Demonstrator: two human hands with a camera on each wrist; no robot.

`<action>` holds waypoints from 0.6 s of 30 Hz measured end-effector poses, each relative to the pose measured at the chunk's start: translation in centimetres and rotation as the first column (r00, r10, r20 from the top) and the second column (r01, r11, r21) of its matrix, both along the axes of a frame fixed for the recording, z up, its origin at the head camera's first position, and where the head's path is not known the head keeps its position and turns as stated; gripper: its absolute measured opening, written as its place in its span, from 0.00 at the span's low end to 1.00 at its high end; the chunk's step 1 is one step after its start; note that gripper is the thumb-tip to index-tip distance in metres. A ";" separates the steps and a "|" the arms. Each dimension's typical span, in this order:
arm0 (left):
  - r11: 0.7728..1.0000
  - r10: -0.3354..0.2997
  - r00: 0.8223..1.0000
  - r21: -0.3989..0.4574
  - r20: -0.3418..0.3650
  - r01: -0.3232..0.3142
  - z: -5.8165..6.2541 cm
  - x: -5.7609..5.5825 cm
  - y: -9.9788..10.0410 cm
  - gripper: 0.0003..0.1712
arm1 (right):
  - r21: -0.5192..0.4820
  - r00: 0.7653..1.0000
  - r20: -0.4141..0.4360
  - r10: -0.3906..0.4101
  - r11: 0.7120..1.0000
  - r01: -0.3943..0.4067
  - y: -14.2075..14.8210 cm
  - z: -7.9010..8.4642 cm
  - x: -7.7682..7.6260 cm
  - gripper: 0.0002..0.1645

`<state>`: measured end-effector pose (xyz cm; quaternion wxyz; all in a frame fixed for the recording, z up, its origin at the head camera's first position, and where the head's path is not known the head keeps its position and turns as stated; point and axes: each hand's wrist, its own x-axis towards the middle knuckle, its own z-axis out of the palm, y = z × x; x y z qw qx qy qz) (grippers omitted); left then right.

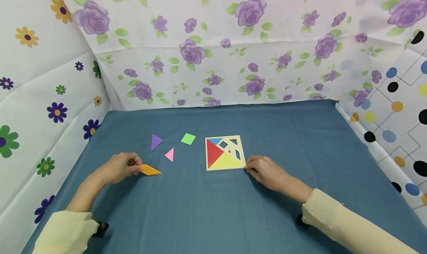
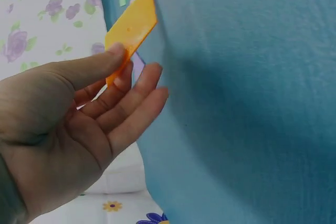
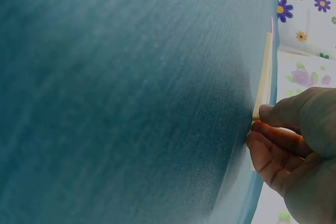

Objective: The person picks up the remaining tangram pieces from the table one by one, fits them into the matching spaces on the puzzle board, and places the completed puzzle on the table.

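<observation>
My left hand (image 1: 116, 168) pinches an orange parallelogram tangram piece (image 1: 150, 170) between thumb and fingers, held above the cloth; the left wrist view shows the piece (image 2: 137, 22) tilted up. With thumb and forefinger, my right hand (image 1: 267, 172) grips the near right corner of a pale tangram tray (image 1: 225, 138). Inside that tray lie a red triangle (image 1: 213, 152), a yellow triangle (image 1: 228, 161) and a blue triangle (image 1: 215, 140). Its right part has several cutouts showing the cloth. The other right fingers are curled under.
Between the left hand and the tray, a purple triangle (image 1: 155, 142), a pink triangle (image 1: 170, 154) and a green square-like piece (image 1: 188, 138) lie loose on the blue cloth (image 1: 186, 209). Flowered sheets (image 1: 220, 72) hang behind and at the left; a dotted sheet (image 1: 388, 135) is at the right.
</observation>
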<state>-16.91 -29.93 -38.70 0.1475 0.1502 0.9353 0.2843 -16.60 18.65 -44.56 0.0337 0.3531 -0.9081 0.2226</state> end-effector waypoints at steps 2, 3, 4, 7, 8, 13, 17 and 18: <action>0.999 0.005 1.000 0.050 0.024 -0.006 0.2 0.0 -0.1 0.05 | 0.001 1.000 -0.002 0.001 1.000 -0.001 0.0 0.0 0.0 0.10; 0.997 0.009 0.999 0.074 0.032 -0.011 0.3 -0.1 -0.2 0.05 | 0.003 1.000 -0.004 0.000 1.000 0.000 0.0 0.0 0.0 0.10; 0.995 0.019 0.999 0.094 0.039 -0.023 0.4 -0.1 -0.2 0.05 | 0.005 1.000 -0.005 0.000 1.000 0.000 0.0 -0.1 0.0 0.10; 0.990 0.052 0.998 0.130 0.036 -0.057 0.8 -0.2 0.1 0.06 | 0.006 1.000 -0.008 -0.002 1.000 0.002 -0.1 -0.1 0.0 0.10; 0.988 0.060 0.998 0.141 0.031 -0.064 1.0 -0.2 0.2 0.07 | 0.006 1.000 -0.009 -0.005 1.000 0.005 -0.1 -0.1 0.0 0.10; 0.976 0.108 0.994 0.188 0.022 -0.110 1.9 -0.2 1.3 0.13 | 0.000 1.000 -0.010 -0.006 1.000 0.006 0.0 -0.1 0.0 0.10; 0.968 0.129 0.992 0.214 0.013 -0.128 2.4 -0.3 2.0 0.14 | 0.003 1.000 -0.007 -0.010 1.000 0.010 0.0 -0.1 0.0 0.10; 0.967 0.131 0.991 0.218 0.003 -0.129 2.5 -0.3 2.2 0.14 | 0.004 1.000 -0.009 -0.011 1.000 0.011 0.0 -0.1 0.0 0.10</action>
